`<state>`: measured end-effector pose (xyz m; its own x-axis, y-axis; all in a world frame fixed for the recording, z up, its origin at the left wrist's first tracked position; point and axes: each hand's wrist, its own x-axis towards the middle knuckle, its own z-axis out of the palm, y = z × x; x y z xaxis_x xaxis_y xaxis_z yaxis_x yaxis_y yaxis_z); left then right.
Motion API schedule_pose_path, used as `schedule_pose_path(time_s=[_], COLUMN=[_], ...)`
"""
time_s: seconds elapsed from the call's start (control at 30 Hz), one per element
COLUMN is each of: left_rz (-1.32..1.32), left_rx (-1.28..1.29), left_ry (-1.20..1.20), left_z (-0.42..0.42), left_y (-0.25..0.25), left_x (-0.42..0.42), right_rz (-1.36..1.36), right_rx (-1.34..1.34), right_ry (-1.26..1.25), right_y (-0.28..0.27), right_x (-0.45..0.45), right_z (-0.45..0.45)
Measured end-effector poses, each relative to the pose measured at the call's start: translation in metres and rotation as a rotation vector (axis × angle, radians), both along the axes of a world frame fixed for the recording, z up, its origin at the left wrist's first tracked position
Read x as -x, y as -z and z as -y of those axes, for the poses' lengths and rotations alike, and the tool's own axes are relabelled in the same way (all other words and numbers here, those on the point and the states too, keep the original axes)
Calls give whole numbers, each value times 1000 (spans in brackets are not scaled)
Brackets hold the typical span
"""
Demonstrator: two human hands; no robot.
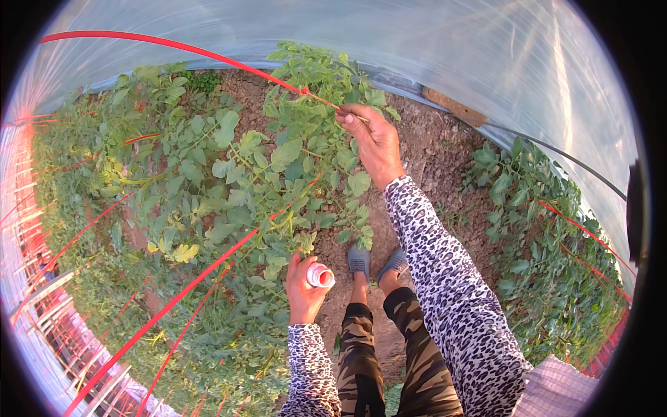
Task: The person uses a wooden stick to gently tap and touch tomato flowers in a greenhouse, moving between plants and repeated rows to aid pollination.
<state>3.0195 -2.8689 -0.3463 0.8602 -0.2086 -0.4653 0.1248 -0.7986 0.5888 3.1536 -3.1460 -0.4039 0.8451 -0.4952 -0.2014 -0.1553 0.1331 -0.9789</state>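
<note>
My left hand [303,293] is wrapped around a small open bottle [320,276] with a pinkish wrapper and a reddish inside, its mouth facing up. My right hand [376,140] pinches a thin orange-brown strand or stick [327,101] between thumb and fingertips; I cannot tell which it is. Its far end meets a red blob or knot on a red string [208,53] that curves in from the upper left. Just below lies the leafy top of a tomato plant [307,78]. More tomato foliage [245,193] spreads beside the left hand.
Greenhouse film [333,23] arches along the far side, with a brown board or block [454,106] at its base. Another red string [177,297] slants across the left rows. More plants [542,229] grow at right. Both shoes [358,260] stand on the soil path.
</note>
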Motion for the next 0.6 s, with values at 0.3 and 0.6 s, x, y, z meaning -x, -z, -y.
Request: schedule_pose_path(time_s=[0.3, 0.6], left_rz=[-2, 6], left_rx=[29, 5], left_ry=[-7, 36], left_z=[-6, -12], left_y=[1, 0], left_x=[0, -2], right_rz=[24, -59], right_rx=[17, -27], right_ry=[66, 77], right_y=[1, 2], right_x=[-7, 1], right_z=[2, -4])
